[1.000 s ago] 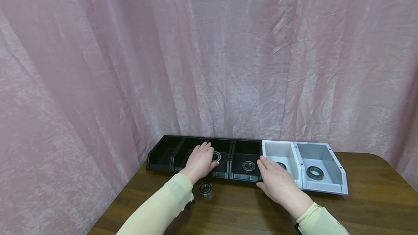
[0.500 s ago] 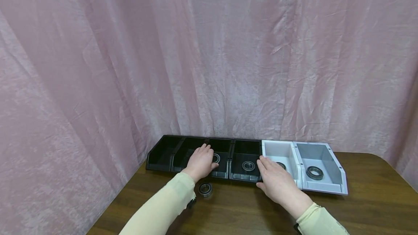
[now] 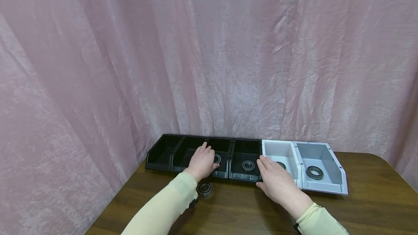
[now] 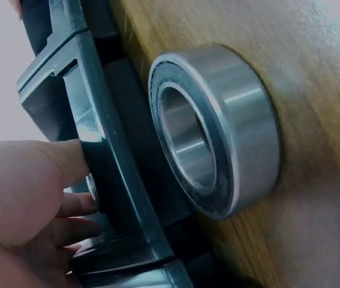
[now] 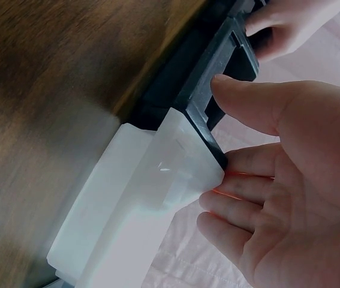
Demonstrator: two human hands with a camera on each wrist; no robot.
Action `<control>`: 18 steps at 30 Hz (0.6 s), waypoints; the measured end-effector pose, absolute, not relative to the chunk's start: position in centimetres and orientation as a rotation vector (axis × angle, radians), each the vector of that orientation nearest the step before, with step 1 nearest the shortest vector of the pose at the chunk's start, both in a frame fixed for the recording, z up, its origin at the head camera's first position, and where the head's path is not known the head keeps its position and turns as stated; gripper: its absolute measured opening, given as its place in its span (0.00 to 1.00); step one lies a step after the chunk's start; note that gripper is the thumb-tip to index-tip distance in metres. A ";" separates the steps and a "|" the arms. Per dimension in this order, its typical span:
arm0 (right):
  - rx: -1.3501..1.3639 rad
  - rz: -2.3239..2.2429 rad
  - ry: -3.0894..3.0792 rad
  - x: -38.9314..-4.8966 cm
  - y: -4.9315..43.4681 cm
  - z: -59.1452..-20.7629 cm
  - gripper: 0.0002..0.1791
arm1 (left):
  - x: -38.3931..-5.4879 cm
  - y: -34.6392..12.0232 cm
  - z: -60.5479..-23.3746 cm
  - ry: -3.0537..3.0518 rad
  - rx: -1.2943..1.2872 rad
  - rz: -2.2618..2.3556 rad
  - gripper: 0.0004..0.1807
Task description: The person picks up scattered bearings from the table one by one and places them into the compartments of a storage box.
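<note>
Black and white bins stand in a row on the table. My left hand (image 3: 201, 162) reaches over the second and third black bins (image 3: 220, 144), fingers mostly straight. Partly behind it, a ball bearing (image 3: 217, 159) lies in the third bin; whether fingers touch it cannot be told. My right hand (image 3: 279, 180) lies with extended fingers at the border of the fourth black bin (image 3: 247, 148) and the first white bin (image 3: 277, 148), holding nothing. A bearing (image 3: 248, 165) sits in that black bin. Another bearing (image 3: 281, 165) in the white bin is partly hidden by this hand.
One bearing (image 4: 217, 132) lies on the wooden table (image 3: 228, 206), in front of the bins and beside my left wrist. The rightmost white bin (image 3: 339, 180) contains a bearing (image 3: 315, 172). A pink curtain (image 3: 228, 64) hangs behind.
My left hand has shifted slightly right and toward me, its index finger now stretched further out. The bearing beside it has shifted slightly in the bin. My right hand stays put.
</note>
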State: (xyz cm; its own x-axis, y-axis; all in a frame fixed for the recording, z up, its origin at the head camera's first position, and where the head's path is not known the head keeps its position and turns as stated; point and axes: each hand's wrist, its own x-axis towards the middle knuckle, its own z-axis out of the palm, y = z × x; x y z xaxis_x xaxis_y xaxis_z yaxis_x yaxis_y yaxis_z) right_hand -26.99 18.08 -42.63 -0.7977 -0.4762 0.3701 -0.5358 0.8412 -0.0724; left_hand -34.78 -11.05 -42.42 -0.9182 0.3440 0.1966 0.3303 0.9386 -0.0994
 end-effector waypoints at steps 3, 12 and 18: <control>0.759 0.244 -2.683 -27.0 18.1 -42.6 0.41 | -34.8 -10.9 -42.4 -2.874 -0.512 0.122 0.29; 0.762 0.235 -2.688 -27.0 18.0 -42.5 0.40 | -35.4 -10.4 -42.3 -2.942 -0.461 0.158 0.26; 0.759 0.233 -2.694 -27.0 18.0 -42.5 0.40 | -35.6 -10.0 -42.2 -2.941 -0.459 0.189 0.23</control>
State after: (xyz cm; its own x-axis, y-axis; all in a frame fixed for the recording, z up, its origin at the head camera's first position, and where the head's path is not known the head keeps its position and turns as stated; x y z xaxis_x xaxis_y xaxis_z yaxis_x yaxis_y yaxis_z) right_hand -26.97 17.99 -42.48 -0.8030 -0.4772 0.3570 -0.5314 0.8445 -0.0664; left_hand -35.65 -10.04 -42.18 -0.9403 0.3119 0.1363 0.2919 0.9449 -0.1484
